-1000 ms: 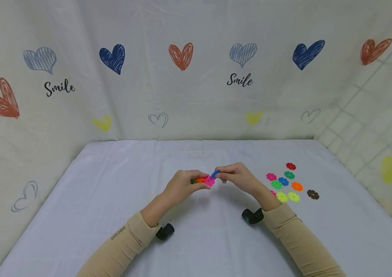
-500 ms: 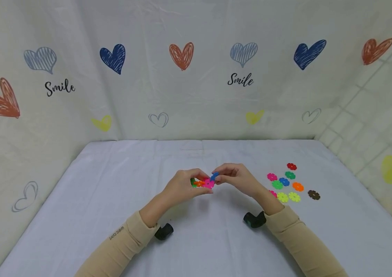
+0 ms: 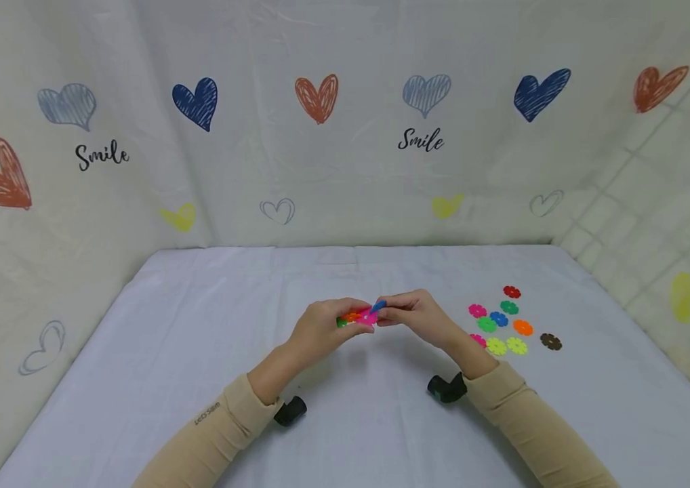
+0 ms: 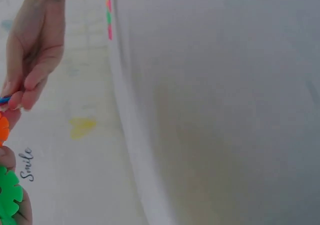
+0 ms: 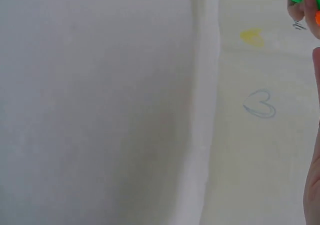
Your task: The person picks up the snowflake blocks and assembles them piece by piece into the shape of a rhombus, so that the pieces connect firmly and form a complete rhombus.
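Observation:
My left hand (image 3: pixel 319 329) pinches a short chain of joined flower-shaped discs above the middle of the table. In it a green disc (image 4: pixel 9 192), an orange disc (image 4: pixel 3 129) and a pink disc (image 3: pixel 367 317) show, partly hidden by the fingers. A blue disc (image 3: pixel 378 306) stands edge-on against the pink one, pinched between thumb and fingers of my right hand (image 3: pixel 421 315). Whether the blue disc's slot is seated in the pink one is too small to tell.
Loose flower discs lie flat at the right of the white table (image 3: pixel 229 291): a red disc (image 3: pixel 512 291), an orange disc (image 3: pixel 523 328), a brown disc (image 3: pixel 551 341), a yellow disc (image 3: pixel 517 346) and several others. A patterned cloth (image 3: pixel 357 183) hangs behind the table.
Both hands stay together at the middle. The chain and the blue disc have tilted slightly back and forth; the left thumb dropped lower half a second ago and is raised again now.

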Available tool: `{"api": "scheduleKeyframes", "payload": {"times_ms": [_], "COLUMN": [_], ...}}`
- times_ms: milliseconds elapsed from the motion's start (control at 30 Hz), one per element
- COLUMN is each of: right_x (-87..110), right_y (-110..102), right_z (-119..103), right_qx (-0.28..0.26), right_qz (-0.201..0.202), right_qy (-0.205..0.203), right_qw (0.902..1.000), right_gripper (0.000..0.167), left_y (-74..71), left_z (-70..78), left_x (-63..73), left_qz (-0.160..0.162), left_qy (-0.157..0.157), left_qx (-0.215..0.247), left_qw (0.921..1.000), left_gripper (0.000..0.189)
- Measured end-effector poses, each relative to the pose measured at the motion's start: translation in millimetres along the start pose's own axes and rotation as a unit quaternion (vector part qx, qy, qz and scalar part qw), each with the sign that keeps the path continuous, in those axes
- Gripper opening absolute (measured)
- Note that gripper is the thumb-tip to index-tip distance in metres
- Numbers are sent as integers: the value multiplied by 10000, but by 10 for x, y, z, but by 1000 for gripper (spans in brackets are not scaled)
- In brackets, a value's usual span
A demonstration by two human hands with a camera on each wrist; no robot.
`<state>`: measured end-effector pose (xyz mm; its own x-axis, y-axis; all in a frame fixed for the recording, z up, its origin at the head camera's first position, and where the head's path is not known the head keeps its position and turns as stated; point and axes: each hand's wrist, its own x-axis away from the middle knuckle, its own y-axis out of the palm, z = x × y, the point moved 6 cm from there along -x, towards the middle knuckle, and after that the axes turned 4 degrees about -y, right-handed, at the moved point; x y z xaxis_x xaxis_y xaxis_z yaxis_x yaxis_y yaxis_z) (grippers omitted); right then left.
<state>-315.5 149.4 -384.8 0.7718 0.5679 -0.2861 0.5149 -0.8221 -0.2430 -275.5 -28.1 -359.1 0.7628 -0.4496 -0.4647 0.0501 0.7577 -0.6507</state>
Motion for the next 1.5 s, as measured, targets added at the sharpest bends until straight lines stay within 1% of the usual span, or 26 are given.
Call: {"api": "scheduleKeyframes", "payload": {"times_ms": [67, 167, 267, 367, 467, 600, 700, 767, 867, 933, 1033, 1133, 1300, 1400, 1500], "right_x": [-2, -2, -10, -24, -22, -25, -48, -58, -45, -18, 24, 77, 216, 307, 395], "right_y": [6, -8, -7, -1, -7, -9, 0, -1, -37, -93, -220, -377, -683, -881, -1070], "right_z": [-14, -40, -56, -51, -68, -130, -151, -135, -93, -68, -52, -55, -38, -26, -31], "right_qx": [32, 217, 383, 485, 592, 780, 873, 897, 903, 943, 1073, 1216, 1468, 1696, 1978], "right_qz": [-44, -54, -195, -406, -489, -509, -562, -556, -393, -225, 40, 289, 750, 1094, 1411], "right_qy": [-95, -238, -270, -258, -282, -497, -580, -413, -31, 155, 157, 124, 266, 362, 522], "right_qw": [9999, 9995, 9987, 9977, 9967, 9944, 9929, 9936, 9951, 9952, 9941, 9921, 9860, 9788, 9686], "right_gripper": [29, 27, 25, 24, 25, 24, 23, 23, 26, 29, 30, 29, 29, 31, 35], "left_y": [-15, -30, -34, -21, 1, -2, -10, -8, 0, 5, -12, -42, -85, -106, -129], "left_z": [28, 47, 23, -17, -33, -33, -60, -90, -136, -177, -236, -284, -346, -366, -376], "left_x": [-18, -58, -73, -61, -58, -71, -69, -53, -19, -1, 15, 25, 43, 43, 39], "left_qz": [-49, -310, -605, -777, -834, -776, -752, -763, -801, -814, -748, -582, -348, -260, -165], "left_qy": [41, 15, -180, -329, -327, -274, -392, -576, -913, -1162, -1500, -1748, -1950, -1982, -2008], "left_qx": [-31, -106, -223, -315, -360, -335, -255, -143, -70, -74, -101, 14, 232, 282, 325], "left_qw": [10000, 9995, 9978, 9959, 9953, 9960, 9961, 9953, 9926, 9899, 9858, 9829, 9799, 9794, 9789], "left_gripper": [40, 38, 36, 36, 37, 37, 36, 37, 37, 38, 39, 40, 40, 43, 45]}}
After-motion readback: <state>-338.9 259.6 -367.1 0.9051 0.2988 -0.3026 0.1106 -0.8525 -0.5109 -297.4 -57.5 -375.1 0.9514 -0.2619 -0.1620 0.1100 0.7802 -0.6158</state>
